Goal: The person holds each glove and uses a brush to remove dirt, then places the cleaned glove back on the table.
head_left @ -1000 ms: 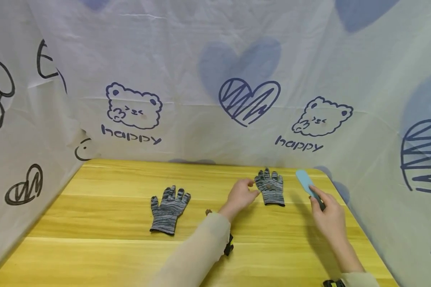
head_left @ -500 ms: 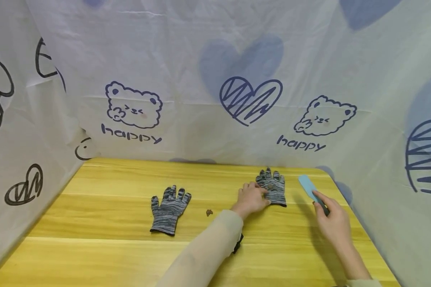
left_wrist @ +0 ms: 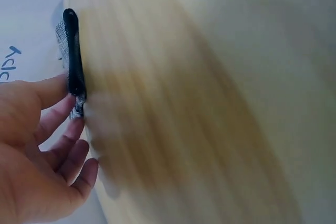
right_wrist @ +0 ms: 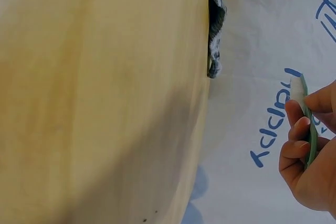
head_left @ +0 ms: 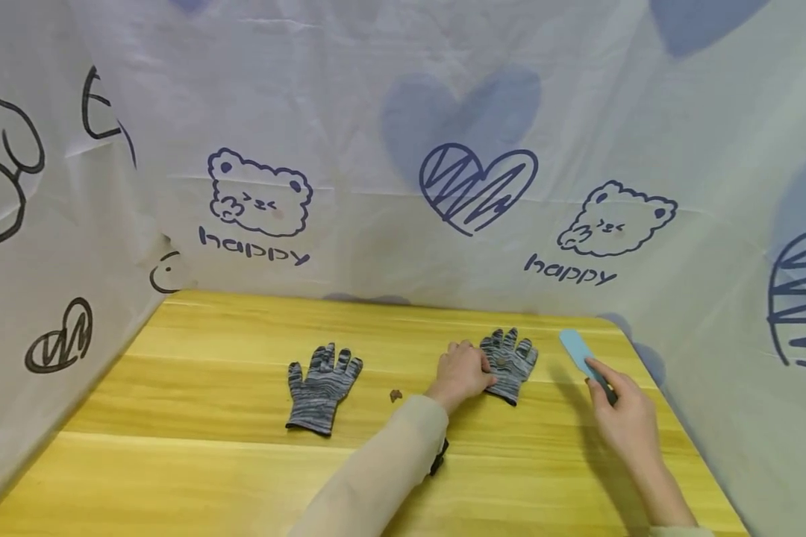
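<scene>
A grey-and-black knit glove (head_left: 510, 358) lies palm-down or palm-up near the table's back right, a small brown scrap on its middle. My left hand (head_left: 462, 373) pinches its left edge; in the left wrist view, the thumb and index finger meet at the black cuff (left_wrist: 74, 51). My right hand (head_left: 625, 414) grips the dark handle of a flat, light blue, paddle-shaped tool (head_left: 575, 347), raised right of the glove. Edge-on in the right wrist view, the tool (right_wrist: 311, 148) shows a green edge and a whitish face. A matching glove (head_left: 319, 395) lies flat farther left.
A brown, leaf-like scrap (head_left: 395, 395) lies on the wooden table (head_left: 175, 477) between the gloves. White cloth (head_left: 363, 239) printed with hearts and bears walls the table at the back and both sides. Tiny dark specks (right_wrist: 149, 216) show low in the right wrist view.
My left hand has reached the right glove, taken its edge and turned it, the cuff shifting left and toward me. My right hand has lowered the blue tool slightly and moved a little right.
</scene>
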Motion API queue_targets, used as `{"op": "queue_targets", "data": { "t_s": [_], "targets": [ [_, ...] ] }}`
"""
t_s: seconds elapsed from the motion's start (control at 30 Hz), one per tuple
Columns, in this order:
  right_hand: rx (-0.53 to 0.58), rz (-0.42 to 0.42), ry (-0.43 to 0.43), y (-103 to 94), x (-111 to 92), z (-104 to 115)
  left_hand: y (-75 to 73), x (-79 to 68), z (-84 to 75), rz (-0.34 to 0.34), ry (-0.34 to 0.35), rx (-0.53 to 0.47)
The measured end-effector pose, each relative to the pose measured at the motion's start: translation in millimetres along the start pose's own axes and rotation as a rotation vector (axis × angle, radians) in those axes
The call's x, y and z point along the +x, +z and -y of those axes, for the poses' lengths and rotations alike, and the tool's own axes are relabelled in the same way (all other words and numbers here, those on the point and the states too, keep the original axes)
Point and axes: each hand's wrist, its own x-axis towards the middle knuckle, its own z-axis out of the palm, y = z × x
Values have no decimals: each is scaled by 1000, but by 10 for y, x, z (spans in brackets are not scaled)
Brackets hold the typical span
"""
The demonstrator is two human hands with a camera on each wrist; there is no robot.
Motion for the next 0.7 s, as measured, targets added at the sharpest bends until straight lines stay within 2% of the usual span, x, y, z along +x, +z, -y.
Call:
{"op": "queue_targets", "data": {
  "t_s": [0.23,0.43,0.5,0.6,0.7],
  "targets": [
    [0,23,17,4,28,60,-102,-13,36,36,7,-75],
    [0,27,9,7,10,73,-124,-17,75,88,-49,-168],
    [3,28,9,7,2,71,-131,-16,104,92,-66,-227],
    [14,36,10,9,-12,65,-179,-25,143,106,-82,-366],
    [17,41,5,23,-22,57,-223,-39,186,119,-128,-481]
  ]
}}
